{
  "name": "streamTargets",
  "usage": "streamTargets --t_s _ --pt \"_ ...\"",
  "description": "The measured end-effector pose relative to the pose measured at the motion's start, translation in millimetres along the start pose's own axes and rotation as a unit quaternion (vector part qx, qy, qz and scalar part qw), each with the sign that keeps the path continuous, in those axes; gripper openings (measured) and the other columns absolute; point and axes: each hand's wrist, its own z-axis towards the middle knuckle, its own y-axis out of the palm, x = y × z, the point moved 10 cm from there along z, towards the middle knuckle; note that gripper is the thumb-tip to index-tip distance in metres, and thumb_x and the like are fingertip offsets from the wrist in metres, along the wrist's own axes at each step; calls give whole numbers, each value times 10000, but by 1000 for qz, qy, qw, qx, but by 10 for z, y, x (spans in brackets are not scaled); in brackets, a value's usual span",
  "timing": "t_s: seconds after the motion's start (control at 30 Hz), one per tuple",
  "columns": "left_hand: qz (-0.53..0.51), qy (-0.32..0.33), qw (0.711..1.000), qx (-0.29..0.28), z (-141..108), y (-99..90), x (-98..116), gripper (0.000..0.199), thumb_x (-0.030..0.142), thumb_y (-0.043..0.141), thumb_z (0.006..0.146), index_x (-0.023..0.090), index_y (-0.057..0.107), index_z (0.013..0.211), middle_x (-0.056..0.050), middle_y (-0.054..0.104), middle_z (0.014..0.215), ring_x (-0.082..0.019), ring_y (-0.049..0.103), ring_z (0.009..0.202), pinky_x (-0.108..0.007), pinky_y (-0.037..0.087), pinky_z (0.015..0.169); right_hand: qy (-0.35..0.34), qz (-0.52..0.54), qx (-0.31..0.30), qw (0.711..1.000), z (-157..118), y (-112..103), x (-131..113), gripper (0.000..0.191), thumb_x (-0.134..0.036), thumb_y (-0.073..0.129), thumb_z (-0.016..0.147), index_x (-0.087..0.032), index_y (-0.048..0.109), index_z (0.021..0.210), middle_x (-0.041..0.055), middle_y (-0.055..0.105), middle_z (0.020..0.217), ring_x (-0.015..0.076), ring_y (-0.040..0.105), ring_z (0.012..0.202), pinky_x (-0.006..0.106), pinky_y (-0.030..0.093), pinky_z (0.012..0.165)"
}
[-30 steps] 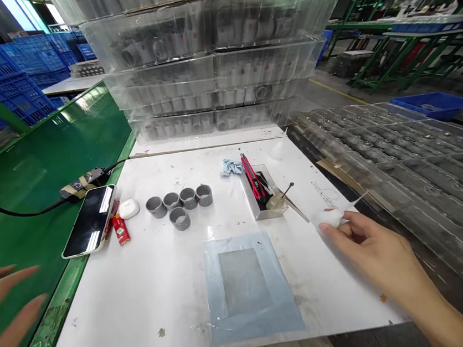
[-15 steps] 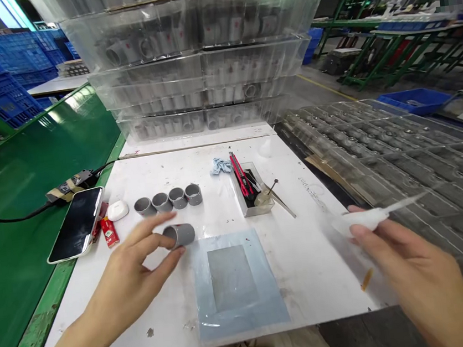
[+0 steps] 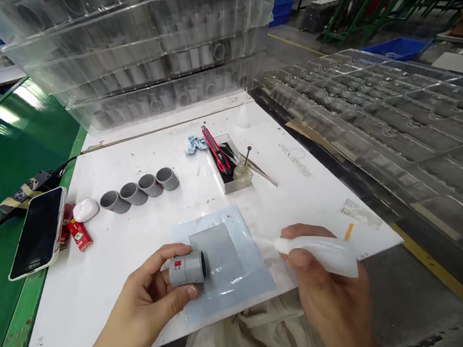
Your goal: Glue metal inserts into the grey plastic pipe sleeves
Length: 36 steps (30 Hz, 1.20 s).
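Between thumb and fingers, my left hand (image 3: 153, 294) holds a short grey tube (image 3: 186, 269) on its side, its open end facing right and a small red mark on its wall. My right hand (image 3: 322, 274) grips a white squeeze bottle (image 3: 328, 251), whose thin nozzle points left toward the tube without touching it. Below and between the hands lies a light blue sheet (image 3: 250, 266) with a grey rectangle (image 3: 218, 253) on it. Farther back, several grey tubes (image 3: 133, 193) stand in a row on the white table (image 3: 161, 142).
A clear box (image 3: 237, 185) holds a red cutter (image 3: 216, 152) and tweezers, beside a crumpled blue cloth (image 3: 196, 143). Left are a phone (image 3: 37, 232), white case (image 3: 86, 210) and red packets (image 3: 80, 234). Stacked clear trays (image 3: 118, 58) rise behind; more trays (image 3: 396, 121) lie right.
The view has shifted. My right hand has come inward with the bottle, its nozzle now pointing left. My left hand has brought the tube nearer, over the blue sheet's left edge.
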Motion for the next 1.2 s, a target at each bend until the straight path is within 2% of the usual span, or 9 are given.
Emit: streamTargets --t_s 0.1,0.23,0.37,0.47,0.6,0.7,0.87,1.2 --pt "41 13 999 27 -28 -54 34 580 574 869 913 308 665 1387 12 776 825 -162 641 707 -277 529 694 -31 25 -5 999 -116 84 -17 181 -435 753 1009 -266 819 1007 25 772 889 158 655 672 252 551 582" --pt "103 27 994 34 -54 -58 59 556 667 797 936 309 708 1352 -11 773 882 -197 640 767 -315 509 712 -92 58 -59 992 -240 222 -51 248 -365 611 1067 -263 808 1179 57 757 981 179 632 670 311 526 583" --pt "150 15 988 38 -72 -69 9 589 719 772 927 311 732 1349 -8 710 829 -229 637 822 -331 448 687 -120 39 -93 988 -255 341 -129 223 -332 645 1024 -255 782 1182 65 747 927 250 681 774 374 526 627" --pt "122 20 992 36 -85 -52 -3 560 697 794 924 329 733 1341 5 697 815 -213 621 804 -325 434 685 -145 28 -113 983 -242 435 -224 183 -273 644 1020 -243 761 1158 54 748 909 243 659 787 382 512 661" --pt "80 24 996 41 -102 -30 -13 521 653 854 896 330 762 1294 15 710 848 -164 580 749 -290 452 684 -122 46 -97 987 -219 451 -163 188 -299 643 1035 -244 769 1163 53 747 959 243 664 838 380 510 700" --pt "76 32 995 51 -114 -38 -10 525 628 886 876 308 775 1278 -5 754 957 -154 598 773 -274 455 670 -105 68 -88 988 -214 450 -102 186 -329 639 1046 -249 777 1141 50 743 964 239 669 849 370 502 701" --pt "67 45 995 61 -123 -46 -1 509 599 906 865 295 792 1257 -32 782 1062 -165 630 819 -267 471 666 -115 66 -99 986 -190 483 -138 172 -336 656 1042 -235 777 1109 49 743 916 229 642 812 372 489 682" --pt "60 49 995 58 -119 -56 -22 476 555 912 873 303 796 1260 -35 796 1116 -178 676 888 -254 501 688 -127 52 -104 985 -182 490 -166 176 -342 653 1043 -232 775 1104 51 752 902 227 629 793 378 496 658"
